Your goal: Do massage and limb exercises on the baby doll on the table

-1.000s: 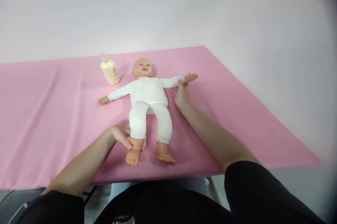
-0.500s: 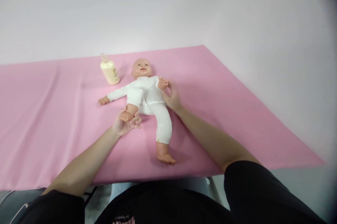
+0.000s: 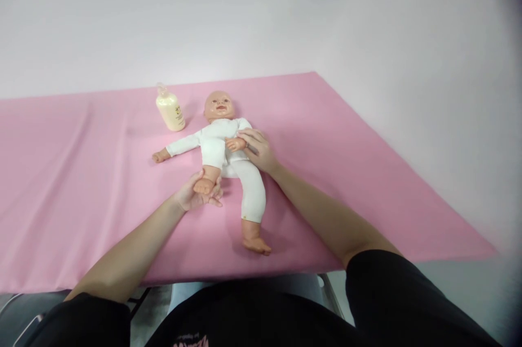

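A baby doll (image 3: 222,143) in a white suit lies on its back on a pink cloth (image 3: 346,162), head pointing away from me. My left hand (image 3: 196,196) cups the bare foot of the doll's bent leg on the left side of the view, pushing the knee up toward its belly. My right hand (image 3: 259,150) holds the doll's arm folded across its chest, fingers around the wrist. The doll's other arm stretches out to the left and its other leg lies straight toward me.
A cream lotion bottle (image 3: 170,109) with a pump stands on the cloth just left of the doll's head. The pink cloth covers the whole table; its near edge runs just before my lap, and a pale wall rises behind.
A second ago the doll lay spread out. My left hand has since lifted its foot and bent the leg up, and my right hand has folded the outstretched arm in over the chest.
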`<state>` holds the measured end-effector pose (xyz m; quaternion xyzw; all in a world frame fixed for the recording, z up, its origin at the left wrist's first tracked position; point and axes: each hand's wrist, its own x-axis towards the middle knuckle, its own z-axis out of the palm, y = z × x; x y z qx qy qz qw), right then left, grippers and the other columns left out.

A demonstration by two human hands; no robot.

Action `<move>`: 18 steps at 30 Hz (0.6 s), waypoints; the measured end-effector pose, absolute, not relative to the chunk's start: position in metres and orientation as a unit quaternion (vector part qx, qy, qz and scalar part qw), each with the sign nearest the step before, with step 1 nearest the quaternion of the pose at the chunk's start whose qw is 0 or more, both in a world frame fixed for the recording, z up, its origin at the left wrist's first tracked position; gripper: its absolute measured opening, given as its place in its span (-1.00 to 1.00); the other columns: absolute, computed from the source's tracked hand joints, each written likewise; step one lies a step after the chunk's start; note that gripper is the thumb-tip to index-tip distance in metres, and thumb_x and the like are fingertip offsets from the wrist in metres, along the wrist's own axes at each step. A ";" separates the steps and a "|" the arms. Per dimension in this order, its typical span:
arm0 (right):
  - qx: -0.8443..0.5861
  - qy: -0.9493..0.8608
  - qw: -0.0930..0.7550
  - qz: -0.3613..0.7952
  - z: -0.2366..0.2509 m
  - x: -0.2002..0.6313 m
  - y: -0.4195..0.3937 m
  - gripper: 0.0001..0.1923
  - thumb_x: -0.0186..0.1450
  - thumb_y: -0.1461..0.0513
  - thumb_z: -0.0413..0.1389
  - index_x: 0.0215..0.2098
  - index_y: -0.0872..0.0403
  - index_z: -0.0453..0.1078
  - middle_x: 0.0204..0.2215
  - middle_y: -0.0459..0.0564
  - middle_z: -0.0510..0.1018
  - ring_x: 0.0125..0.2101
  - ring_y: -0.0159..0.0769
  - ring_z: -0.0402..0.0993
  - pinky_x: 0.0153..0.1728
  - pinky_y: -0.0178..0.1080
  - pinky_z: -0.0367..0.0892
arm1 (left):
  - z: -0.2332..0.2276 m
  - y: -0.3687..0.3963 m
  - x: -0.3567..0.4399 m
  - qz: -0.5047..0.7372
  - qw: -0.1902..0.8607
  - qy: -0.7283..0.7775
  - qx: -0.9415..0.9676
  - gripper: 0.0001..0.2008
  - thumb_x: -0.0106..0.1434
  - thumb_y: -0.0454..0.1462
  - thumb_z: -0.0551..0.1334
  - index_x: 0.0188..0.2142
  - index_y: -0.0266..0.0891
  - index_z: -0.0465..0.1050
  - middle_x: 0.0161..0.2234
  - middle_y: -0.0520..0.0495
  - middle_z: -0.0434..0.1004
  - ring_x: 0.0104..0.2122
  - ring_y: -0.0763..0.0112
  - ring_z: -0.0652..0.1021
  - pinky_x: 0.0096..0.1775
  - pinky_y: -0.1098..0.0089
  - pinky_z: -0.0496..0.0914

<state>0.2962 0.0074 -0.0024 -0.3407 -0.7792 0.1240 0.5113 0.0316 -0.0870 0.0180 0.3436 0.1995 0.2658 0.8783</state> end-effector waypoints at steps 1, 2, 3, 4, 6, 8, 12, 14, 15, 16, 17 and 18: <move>-0.349 -0.763 0.526 0.140 -0.003 0.296 0.007 -0.63 0.40 0.04 0.10 0.12 -0.09 0.49 0.11 0.05 0.56 0.20 -0.05 0.43 0.32 0.15 0.28 | 0.015 -0.088 0.029 0.232 0.883 0.180 0.366 -0.43 0.16 0.18 0.35 -0.23 -0.30 0.39 -0.52 -0.02 0.44 -0.40 0.28 0.52 -0.27 0.17 0.57; -0.359 -0.741 0.546 0.156 -0.004 0.297 0.008 -0.60 0.38 0.02 0.13 0.14 -0.08 0.46 0.13 0.06 0.55 0.21 -0.06 0.42 0.33 0.13 0.27 | 0.014 -0.090 0.027 0.190 0.887 0.159 0.390 -0.40 0.12 0.19 0.38 -0.21 -0.30 0.40 -0.48 -0.06 0.48 -0.38 0.25 0.54 -0.25 0.15 0.57; -0.367 -0.715 0.570 0.173 -0.005 0.297 0.010 -0.57 0.36 0.01 0.16 0.15 -0.07 0.44 0.14 0.07 0.54 0.21 -0.06 0.42 0.33 0.12 0.27 | 0.012 -0.091 0.025 0.145 0.888 0.139 0.414 -0.38 0.08 0.18 0.41 -0.19 -0.30 0.41 -0.45 -0.09 0.52 -0.35 0.21 0.57 -0.22 0.13 0.56; -0.372 -0.685 0.596 0.192 -0.006 0.298 0.012 -0.53 0.34 -0.01 0.18 0.17 -0.06 0.41 0.15 0.08 0.52 0.20 -0.06 0.43 0.32 0.10 0.27 | 0.012 -0.092 0.023 0.097 0.886 0.124 0.436 -0.38 0.04 0.16 0.44 -0.17 -0.29 0.43 -0.42 -0.12 0.55 -0.32 0.16 0.59 -0.19 0.10 0.55; -0.375 -0.625 0.644 0.232 -0.008 0.300 0.018 -0.45 0.31 -0.04 0.20 0.20 -0.05 0.34 0.18 0.10 0.48 0.20 -0.08 0.43 0.31 0.08 0.29 | 0.014 -0.094 0.019 0.015 0.876 0.115 0.469 -0.38 -0.01 0.12 0.50 -0.15 -0.28 0.46 -0.38 -0.15 0.58 -0.27 0.06 0.62 -0.15 0.07 0.53; -0.376 -0.571 0.681 0.264 -0.011 0.304 0.025 -0.40 0.29 -0.06 0.21 0.22 -0.05 0.27 0.20 0.12 0.45 0.21 -0.09 0.42 0.29 0.06 0.31 | 0.019 -0.094 0.018 -0.041 0.863 0.121 0.489 -0.38 -0.06 0.10 0.53 -0.15 -0.24 0.50 -0.37 -0.14 0.59 -0.23 -0.01 0.64 -0.14 0.07 0.52; -0.405 -0.458 0.725 0.317 -0.018 0.315 0.039 -0.42 0.29 -0.05 0.17 0.21 -0.11 0.18 0.21 0.06 0.41 0.20 -0.15 0.43 0.21 0.06 0.39 | 0.030 -0.092 0.021 -0.066 0.822 0.125 0.551 -0.40 -0.07 0.03 0.55 -0.13 -0.23 0.54 -0.26 -0.18 0.62 -0.15 -0.03 0.64 -0.08 0.12 0.53; -0.425 -0.394 0.728 0.365 -0.024 0.322 0.046 -0.41 0.30 -0.01 0.14 0.23 -0.14 0.12 0.24 0.06 0.37 0.18 -0.18 0.46 0.15 0.07 0.45 | 0.034 -0.092 0.024 -0.072 0.792 0.125 0.593 -0.43 -0.06 -0.03 0.57 -0.12 -0.25 0.55 -0.21 -0.18 0.63 -0.12 0.00 0.63 -0.06 0.17 0.53; -0.434 -0.362 0.727 0.390 -0.028 0.325 0.049 -0.41 0.30 0.01 0.12 0.25 -0.15 0.09 0.26 0.07 0.35 0.17 -0.20 0.48 0.13 0.08 0.46 | 0.035 -0.093 0.025 -0.080 0.780 0.125 0.609 -0.45 -0.06 -0.06 0.57 -0.13 -0.25 0.55 -0.20 -0.17 0.63 -0.12 0.03 0.62 -0.07 0.20 0.54; -0.442 -0.335 0.724 0.412 -0.031 0.327 0.052 -0.41 0.31 0.03 0.10 0.26 -0.15 0.07 0.27 0.08 0.35 0.15 -0.21 0.50 0.12 0.09 0.47 | 0.036 -0.093 0.026 -0.089 0.771 0.125 0.618 -0.47 -0.05 -0.06 0.57 -0.15 -0.24 0.56 -0.21 -0.16 0.63 -0.14 0.05 0.63 -0.09 0.22 0.55; -0.447 -0.311 0.721 0.429 -0.034 0.330 0.054 -0.43 0.32 0.04 0.08 0.26 -0.17 0.06 0.27 0.09 0.35 0.14 -0.22 0.52 0.12 0.10 0.48 | 0.037 -0.094 0.028 -0.096 0.767 0.126 0.622 -0.50 -0.05 -0.06 0.57 -0.17 -0.24 0.56 -0.23 -0.14 0.63 -0.16 0.07 0.63 -0.12 0.25 0.55; -0.449 -0.292 0.720 0.443 -0.036 0.332 0.057 -0.46 0.34 0.06 0.05 0.25 -0.18 0.06 0.27 0.08 0.36 0.13 -0.23 0.53 0.12 0.12 0.48 | 0.037 -0.094 0.028 -0.098 0.764 0.128 0.624 -0.52 -0.05 -0.06 0.57 -0.20 -0.24 0.57 -0.24 -0.13 0.62 -0.18 0.10 0.63 -0.13 0.26 0.56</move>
